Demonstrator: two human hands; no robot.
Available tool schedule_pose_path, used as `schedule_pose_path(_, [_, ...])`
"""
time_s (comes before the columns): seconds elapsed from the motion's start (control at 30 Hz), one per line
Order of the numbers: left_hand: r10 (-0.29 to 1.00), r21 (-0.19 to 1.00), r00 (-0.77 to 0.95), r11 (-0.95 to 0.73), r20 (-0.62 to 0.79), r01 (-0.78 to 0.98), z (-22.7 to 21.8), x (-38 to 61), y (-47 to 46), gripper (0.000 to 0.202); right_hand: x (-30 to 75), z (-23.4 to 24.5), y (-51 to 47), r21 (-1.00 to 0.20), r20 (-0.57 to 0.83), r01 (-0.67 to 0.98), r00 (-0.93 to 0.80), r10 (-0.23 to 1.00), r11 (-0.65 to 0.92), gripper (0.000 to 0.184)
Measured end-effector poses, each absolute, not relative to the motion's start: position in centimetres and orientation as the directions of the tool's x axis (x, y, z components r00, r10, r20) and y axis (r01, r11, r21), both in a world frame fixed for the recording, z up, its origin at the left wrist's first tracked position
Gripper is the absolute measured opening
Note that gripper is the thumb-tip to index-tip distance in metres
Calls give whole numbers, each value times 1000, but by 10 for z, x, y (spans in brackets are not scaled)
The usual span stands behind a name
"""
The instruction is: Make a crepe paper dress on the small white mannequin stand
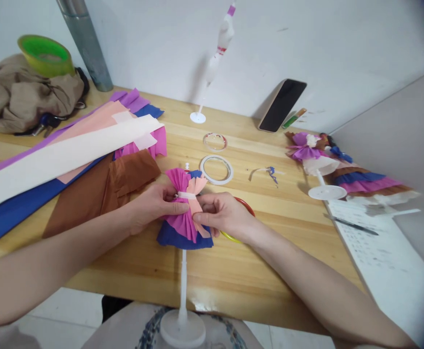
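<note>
A small figure on a white stand [183, 281] wears pleated crepe paper. Its round base is low in view, over the lap. My left hand [157, 206] is closed around the left side of the waist, thumb pressed on the magenta crepe paper [180, 227]. From the right, my right hand [224, 211] pinches the peach crepe paper [199, 220] between thumb and fingers. Below both layers flares a blue paper skirt [177, 239]. A whitish band [187, 195] crosses the waist. Some fingertips are hidden behind the paper.
Crepe paper strips [77, 186] cover the table's left side. Tape rolls [216, 169] lie beyond the hands. At the back stand a bare figure [221, 46] and a phone [282, 105]. To the right are a dressed doll [368, 182], a pen [355, 225] and paper [389, 266].
</note>
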State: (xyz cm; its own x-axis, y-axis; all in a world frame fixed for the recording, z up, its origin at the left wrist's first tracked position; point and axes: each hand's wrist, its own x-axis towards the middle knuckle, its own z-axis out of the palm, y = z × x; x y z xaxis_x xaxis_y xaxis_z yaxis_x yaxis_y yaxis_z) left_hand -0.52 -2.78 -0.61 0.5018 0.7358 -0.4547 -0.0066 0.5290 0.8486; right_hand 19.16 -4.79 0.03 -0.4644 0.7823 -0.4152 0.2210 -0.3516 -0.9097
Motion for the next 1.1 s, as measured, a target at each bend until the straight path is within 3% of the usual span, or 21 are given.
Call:
schedule_pose_path(0.17, [721,776,506,613,-473,-148,-1,-9,-25,38,200,10,-51,-934,-347,239,-434,832,-265,46])
schedule_pose_path(0.27, [745,740,496,618,-446,-263,3,-13,-22,36,205,23,-60,-950,-161,310,-358,920,-46,40])
schedule_pose_path(0.33, [753,724,495,618,-434,-306,4,-14,-21,36,205,31,-69,-874,-27,457,-382,924,163,44])
schedule_pose_path(0.4, [757,715,493,618,-428,-328,5,-14,-20,36,202,36,-77,-758,47,585,-392,919,288,61])
schedule_pose_path(0.47, [763,711,486,615,-426,-341,5,-14,-21,39,198,35,-83,-684,57,657,-384,922,316,77])
schedule_pose_path(0.53, [770,715,480,607,-422,-346,6,-13,-22,42,194,32,-86,-672,45,678,-367,929,300,83])
schedule_pose_path(0.7, [780,730,485,587,-395,-350,6,-14,-24,39,190,25,-84,-726,72,631,-324,943,272,71])
schedule_pose_path(0.77, [783,724,484,586,-391,-364,5,-14,-24,37,190,25,-83,-715,88,631,-343,935,299,57])
schedule_pose_path(0.87, [777,716,483,597,-404,-362,4,-14,-24,36,191,24,-81,-543,187,728,-381,905,419,20])
schedule_pose_path(0.97, [779,718,478,595,-405,-362,4,-14,-23,34,193,23,-81,-349,260,808,-403,878,474,23])
schedule_pose_path(1.1, [780,709,473,599,-410,-372,4,-14,-22,33,197,23,-81,-278,258,819,-440,860,503,22])
